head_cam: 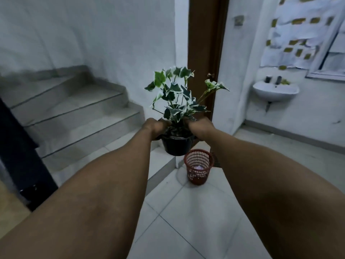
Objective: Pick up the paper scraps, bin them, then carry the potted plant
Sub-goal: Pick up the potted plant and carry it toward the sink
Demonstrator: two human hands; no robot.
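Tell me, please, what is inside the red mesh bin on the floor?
Something pale, likely paper, lies at the bottom of the red mesh bin. The potted plant, held by the left hand and right hand, covers part of its rim.

Hands point(156, 128) hide the pot's point(176, 146) rim sides; pale scraps point(197, 168) inside the bin point(198, 170) blur.

Grey stone staircase point(74, 113) rises at left against a white wall. Brown wooden door frame point(205, 53) stands centre. White wall-mounted ceramic basin point(276, 91) at right, below white papers point(298, 34) fixed over a window; white tiled floor point(186, 221) below.
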